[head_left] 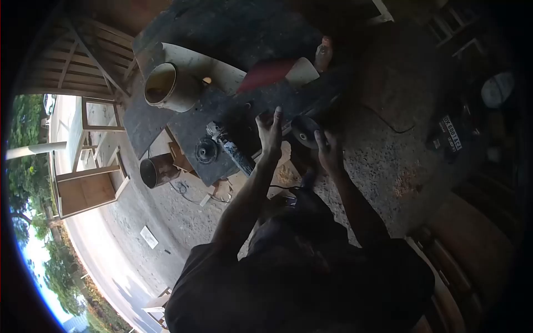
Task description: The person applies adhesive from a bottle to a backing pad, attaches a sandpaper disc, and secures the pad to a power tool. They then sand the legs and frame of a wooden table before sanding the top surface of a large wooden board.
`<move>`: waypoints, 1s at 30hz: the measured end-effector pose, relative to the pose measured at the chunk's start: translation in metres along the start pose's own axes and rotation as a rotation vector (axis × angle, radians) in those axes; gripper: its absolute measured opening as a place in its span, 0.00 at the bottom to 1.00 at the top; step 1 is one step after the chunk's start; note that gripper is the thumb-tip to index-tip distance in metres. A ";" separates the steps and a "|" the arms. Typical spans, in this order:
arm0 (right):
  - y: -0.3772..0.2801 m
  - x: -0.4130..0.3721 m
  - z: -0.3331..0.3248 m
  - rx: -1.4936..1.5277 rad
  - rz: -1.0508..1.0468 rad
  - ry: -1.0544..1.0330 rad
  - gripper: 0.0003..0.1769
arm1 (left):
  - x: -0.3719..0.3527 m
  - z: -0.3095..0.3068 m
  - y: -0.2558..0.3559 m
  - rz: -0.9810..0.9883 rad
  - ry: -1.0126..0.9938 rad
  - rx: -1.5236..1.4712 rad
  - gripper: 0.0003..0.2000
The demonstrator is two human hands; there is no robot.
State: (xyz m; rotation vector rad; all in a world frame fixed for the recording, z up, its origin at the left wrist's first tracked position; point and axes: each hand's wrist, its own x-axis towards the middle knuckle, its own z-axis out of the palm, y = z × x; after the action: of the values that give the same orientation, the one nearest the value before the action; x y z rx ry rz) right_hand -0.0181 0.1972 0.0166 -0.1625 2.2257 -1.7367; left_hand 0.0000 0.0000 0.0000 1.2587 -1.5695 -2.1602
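Note:
My right hand [328, 152] grips a dark round sanding disc [303, 129] with a light ring round its centre hole. To its left, my left hand [270, 133] is raised over the table edge, thumb and fingers apart, with nothing visible in it. An angle grinder [236, 155] lies on the dark tabletop [222, 111] left of my left hand. Its round black backing pad [206, 151] faces up. Shadow hides part of the fingers behind the disc.
A bucket [176, 89] stands on the table beside a red and white curved sheet [277, 75] and a bottle [323, 54]. Below are a rusty can [159, 170] and wood scraps. A wooden frame cabinet [89, 183] stands left; a number plate [452, 133] shows at right.

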 end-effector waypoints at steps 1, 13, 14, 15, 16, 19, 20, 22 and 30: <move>0.016 -0.003 -0.017 0.013 0.021 0.087 0.29 | 0.020 0.007 -0.003 0.190 0.099 0.301 0.43; 0.114 0.013 -0.193 0.997 0.475 0.051 0.25 | 0.213 0.035 0.108 0.779 -0.593 0.496 0.19; 0.108 0.022 -0.181 1.054 0.514 0.060 0.26 | 0.155 0.035 0.117 0.559 -0.596 0.179 0.14; 0.098 0.034 -0.166 1.109 0.556 0.063 0.27 | 0.105 0.033 0.130 0.443 -0.510 0.194 0.10; 0.066 0.049 -0.149 1.131 0.465 -0.091 0.28 | 0.070 0.026 0.136 0.326 -0.420 0.204 0.08; 0.017 0.101 -0.098 1.075 0.258 -0.445 0.27 | 0.062 -0.032 0.097 1.247 -0.400 1.043 0.10; 0.008 0.115 -0.082 0.999 0.134 -0.623 0.26 | 0.042 -0.039 0.091 1.199 -0.325 1.052 0.10; -0.032 0.132 -0.064 0.723 -0.039 -0.808 0.23 | 0.021 -0.055 0.059 1.062 -0.153 1.010 0.10; -0.124 0.067 0.001 -0.391 -0.852 -0.806 0.18 | -0.040 -0.086 0.044 0.837 0.406 0.996 0.24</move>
State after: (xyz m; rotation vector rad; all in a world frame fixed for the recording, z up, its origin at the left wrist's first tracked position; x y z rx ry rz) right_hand -0.0937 0.1457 0.1243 -1.7473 1.8855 -1.1172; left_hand 0.0726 -0.0542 0.0515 0.8274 -2.4195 -0.5584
